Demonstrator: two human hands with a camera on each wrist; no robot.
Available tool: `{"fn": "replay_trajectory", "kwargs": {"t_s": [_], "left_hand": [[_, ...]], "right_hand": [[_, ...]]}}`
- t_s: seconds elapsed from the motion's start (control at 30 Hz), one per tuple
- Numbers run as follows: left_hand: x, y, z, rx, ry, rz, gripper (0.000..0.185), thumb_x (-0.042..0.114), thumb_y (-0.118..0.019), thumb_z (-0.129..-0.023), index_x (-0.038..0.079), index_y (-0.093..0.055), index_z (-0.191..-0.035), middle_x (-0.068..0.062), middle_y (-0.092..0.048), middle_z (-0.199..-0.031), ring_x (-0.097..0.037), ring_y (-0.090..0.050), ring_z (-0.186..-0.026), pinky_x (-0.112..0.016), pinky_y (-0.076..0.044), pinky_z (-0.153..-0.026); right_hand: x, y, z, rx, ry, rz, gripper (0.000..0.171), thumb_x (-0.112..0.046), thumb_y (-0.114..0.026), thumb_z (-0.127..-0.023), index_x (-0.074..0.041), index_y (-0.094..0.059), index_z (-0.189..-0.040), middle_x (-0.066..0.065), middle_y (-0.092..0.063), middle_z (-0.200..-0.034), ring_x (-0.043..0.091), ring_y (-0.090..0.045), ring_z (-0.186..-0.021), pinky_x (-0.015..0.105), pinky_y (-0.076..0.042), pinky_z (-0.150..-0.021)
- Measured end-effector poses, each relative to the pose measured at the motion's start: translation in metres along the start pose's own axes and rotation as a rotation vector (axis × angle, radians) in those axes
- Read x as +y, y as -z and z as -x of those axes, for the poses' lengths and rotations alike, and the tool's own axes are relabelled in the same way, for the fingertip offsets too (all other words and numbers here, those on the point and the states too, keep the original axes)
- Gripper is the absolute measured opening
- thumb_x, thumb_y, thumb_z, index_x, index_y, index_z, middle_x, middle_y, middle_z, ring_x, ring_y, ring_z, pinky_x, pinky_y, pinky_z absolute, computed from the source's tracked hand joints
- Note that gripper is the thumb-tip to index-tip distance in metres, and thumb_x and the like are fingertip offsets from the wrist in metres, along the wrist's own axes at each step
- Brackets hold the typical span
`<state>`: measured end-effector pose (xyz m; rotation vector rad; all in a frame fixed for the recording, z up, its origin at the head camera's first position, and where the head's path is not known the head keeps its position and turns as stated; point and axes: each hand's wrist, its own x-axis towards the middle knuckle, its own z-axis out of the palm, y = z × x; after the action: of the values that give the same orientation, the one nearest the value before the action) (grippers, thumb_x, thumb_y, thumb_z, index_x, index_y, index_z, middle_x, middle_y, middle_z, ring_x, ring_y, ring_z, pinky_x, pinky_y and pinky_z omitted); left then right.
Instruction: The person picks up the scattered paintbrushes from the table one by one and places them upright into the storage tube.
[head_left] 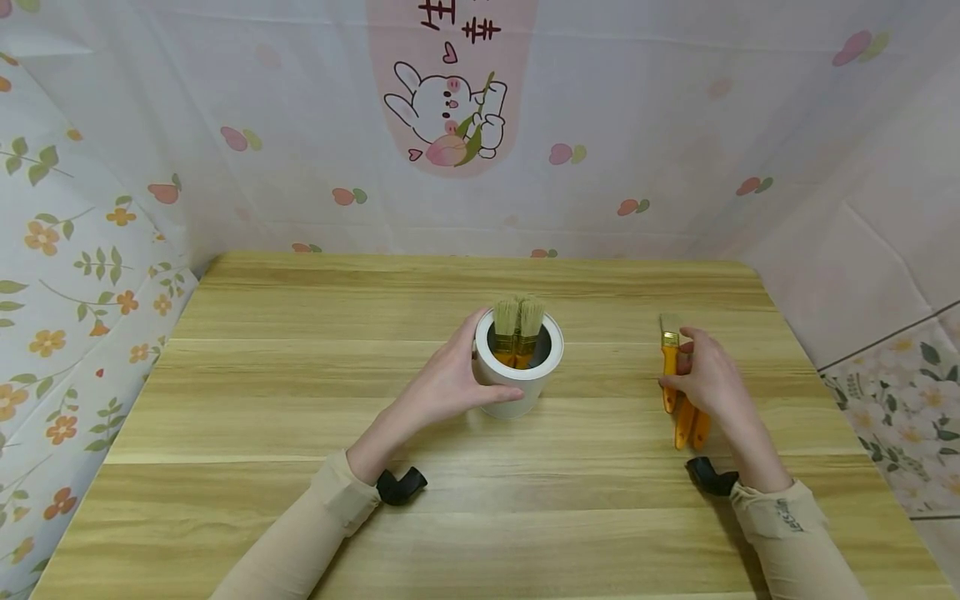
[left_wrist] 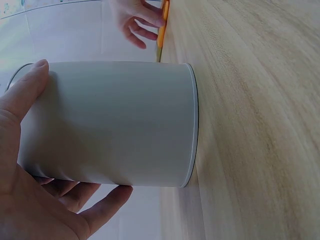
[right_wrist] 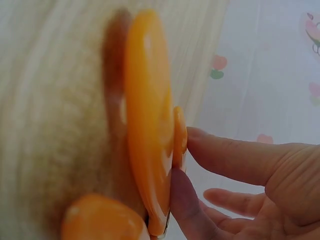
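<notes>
A white cylindrical can (head_left: 513,402) stands upright on the wooden table, with two paintbrushes (head_left: 507,318) in it, bristles up. My left hand (head_left: 448,375) curves round the can's left side; in the left wrist view, its thumb (left_wrist: 31,87) and fingers lie on opposite sides of the wall. Toward the right, my right hand (head_left: 708,375) pinches a paintbrush (head_left: 670,360) by its orange handle. Beneath that hand lie more paintbrushes with orange handles (head_left: 684,423), their bristle ends partly hidden. The right wrist view shows thumb and fingertip at the pinched handle (right_wrist: 180,137).
The wooden table (head_left: 300,400) extends between the two hands and to the left of the can. Patterned cloth walls (head_left: 285,183) rise behind it and at both sides. Each wrist carries a black device (head_left: 402,486).
</notes>
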<state>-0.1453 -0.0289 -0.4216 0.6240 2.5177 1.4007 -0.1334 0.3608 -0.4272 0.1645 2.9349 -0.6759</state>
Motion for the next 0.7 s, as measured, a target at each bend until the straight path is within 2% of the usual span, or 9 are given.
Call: {"fn": "replay_trajectory", "kwargs": {"t_s": [0.23, 0.37, 0.5, 0.7], "left_hand": [[-0.001, 0.000, 0.000, 0.001, 0.003, -0.003, 0.112, 0.049, -0.091, -0.074, 0.033, -0.021, -0.161, 0.007, -0.044, -0.154, -0.022, -0.048, -0.142, -0.056, -0.043, -0.114], [-0.002, 0.000, 0.000, 0.002, -0.006, -0.001, 0.111, 0.048, -0.090, -0.075, 0.033, -0.022, -0.161, 0.007, -0.044, -0.153, -0.022, -0.048, -0.141, -0.055, -0.044, -0.114], [-0.002, 0.000, 0.000, 0.004, -0.011, 0.000, 0.111, 0.048, -0.091, -0.075, 0.033, -0.022, -0.160, 0.007, -0.045, -0.152, -0.021, -0.049, -0.140, -0.055, -0.044, -0.113], [-0.001, 0.000, 0.000, 0.003, -0.014, -0.003, 0.111, 0.048, -0.091, -0.075, 0.033, -0.022, -0.161, 0.006, -0.045, -0.153, -0.022, -0.049, -0.140, -0.055, -0.045, -0.113]], "right_hand": [[0.001, -0.001, -0.002, -0.043, -0.007, 0.022, 0.087, -0.012, -0.079, -0.088, 0.019, -0.027, -0.151, 0.039, -0.056, -0.129, 0.051, -0.061, -0.108, 0.061, -0.051, -0.089], [0.002, -0.002, -0.001, -0.048, 0.014, 0.030, 0.083, -0.011, -0.077, -0.088, 0.018, -0.030, -0.150, 0.036, -0.059, -0.122, 0.048, -0.062, -0.104, 0.058, -0.052, -0.087], [0.001, -0.001, 0.000, -0.051, 0.031, -0.012, 0.080, -0.008, -0.076, -0.089, 0.016, -0.030, -0.150, 0.032, -0.060, -0.116, 0.044, -0.063, -0.099, 0.048, -0.055, -0.078], [-0.010, 0.004, 0.007, -0.014, 0.051, -0.171, 0.081, -0.002, -0.071, -0.092, 0.008, -0.022, -0.155, 0.025, -0.051, -0.115, 0.035, -0.060, -0.098, 0.026, -0.050, -0.066]]}}
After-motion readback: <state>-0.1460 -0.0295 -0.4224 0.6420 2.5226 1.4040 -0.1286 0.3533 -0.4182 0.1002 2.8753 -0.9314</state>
